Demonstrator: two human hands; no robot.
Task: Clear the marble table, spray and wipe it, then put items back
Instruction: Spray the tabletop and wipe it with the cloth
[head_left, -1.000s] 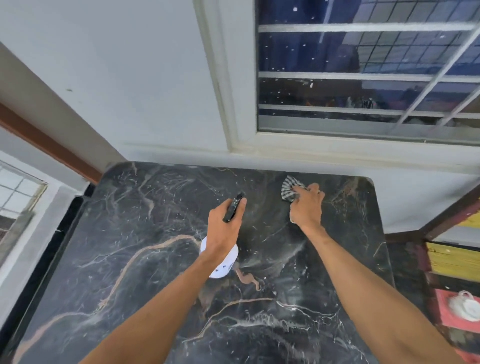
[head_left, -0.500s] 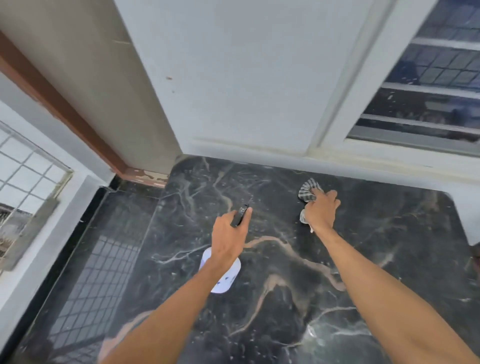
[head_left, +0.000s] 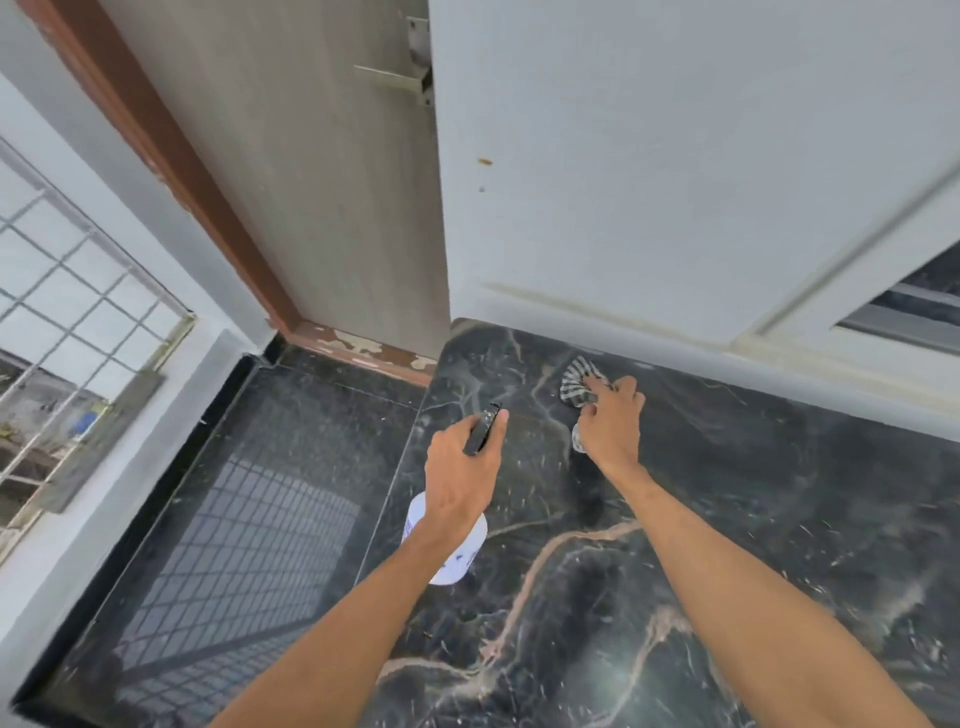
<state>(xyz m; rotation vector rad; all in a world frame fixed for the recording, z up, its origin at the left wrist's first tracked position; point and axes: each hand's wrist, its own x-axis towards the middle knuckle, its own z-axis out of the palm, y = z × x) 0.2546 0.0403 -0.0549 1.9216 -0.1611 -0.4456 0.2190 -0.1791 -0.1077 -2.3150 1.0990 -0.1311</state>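
Observation:
The dark marble table (head_left: 753, 545) with pale and pink veins fills the lower right. My left hand (head_left: 460, 478) holds a white spray bottle (head_left: 454, 553) by its black nozzle head, which points toward the table's far left corner. The bottle's body hangs below my wrist, over the table's left edge. My right hand (head_left: 610, 426) presses a crumpled checked cloth (head_left: 579, 387) flat on the marble near the back wall. Part of the cloth is hidden under my fingers.
A white wall (head_left: 649, 182) runs along the table's back edge, with a window frame (head_left: 893, 312) at the right. Left of the table lies a dark glossy floor (head_left: 234, 519), a door (head_left: 322, 182) with a brown frame, and a grilled window (head_left: 78, 312).
The view has swung to the left, so the door and floor have come into sight. My right hand and the cloth slid left toward the table's far left corner; my left hand followed with the bottle.

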